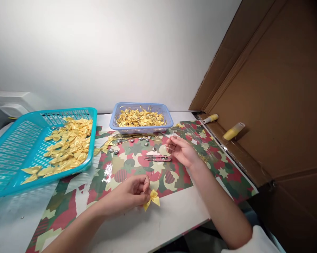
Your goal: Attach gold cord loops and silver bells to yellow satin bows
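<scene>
1. Currently, in the head view, the left hand [137, 190] is closed narrowly on a yellow bow [154, 199], which sits at its fingertips above the table [186, 207], near the front edge.
2. Farther back and to the right, the right hand [181, 151] is raised, pinching a thin pale strand [172, 134] that slants between its fingers.
3. Just beyond the left hand, pink snips [160, 159] lie on a camouflage-like patterned sheet [132, 164], blades toward the left, with the strand's lower end showing over them.
4. Small silvery beads [146, 144] are scattered behind the snips, and gold cords [137, 136] lie in front of a lavender basket [141, 129] at the back edge, full of yellow bows with gold ties [141, 118].
5. At the left side, a larger teal basket [94, 142] holds a heap of yellow bows [74, 144].
6. Along the right edge stands brown cardboard [274, 95], with two yellow-and-clear tubes [233, 131] at its lower part.
</scene>
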{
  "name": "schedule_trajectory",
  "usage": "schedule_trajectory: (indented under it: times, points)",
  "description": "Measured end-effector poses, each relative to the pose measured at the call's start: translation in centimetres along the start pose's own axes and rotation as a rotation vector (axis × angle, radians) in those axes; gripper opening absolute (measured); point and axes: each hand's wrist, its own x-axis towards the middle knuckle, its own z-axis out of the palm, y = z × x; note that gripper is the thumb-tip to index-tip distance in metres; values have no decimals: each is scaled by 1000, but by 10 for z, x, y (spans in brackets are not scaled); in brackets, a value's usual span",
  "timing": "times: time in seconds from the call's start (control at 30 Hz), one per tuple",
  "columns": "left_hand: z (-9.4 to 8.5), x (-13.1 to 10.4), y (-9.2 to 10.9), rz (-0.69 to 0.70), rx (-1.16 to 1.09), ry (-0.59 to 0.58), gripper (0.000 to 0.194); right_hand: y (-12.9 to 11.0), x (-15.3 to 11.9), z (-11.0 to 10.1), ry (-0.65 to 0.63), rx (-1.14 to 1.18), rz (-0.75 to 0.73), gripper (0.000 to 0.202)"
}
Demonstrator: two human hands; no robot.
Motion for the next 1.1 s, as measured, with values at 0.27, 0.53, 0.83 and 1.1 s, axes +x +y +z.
schedule_trajectory:
  times: [0.27,0.53,0.83,1.1]
  points:
    - [-1,0,7,43,71,86,20,-2,-7,10,-7,-180,-214,34]
    - [-5,4,3,76,73,222,18,-7,-20,18,-127,-246,-265,20]
    - [-7,6,-2,193,78,399,30,-10,-35,20,-250,-373,-283,27]
    - [-10,7,-5,228,151,437,38,2,-32,20,-350,-504,-240,21]
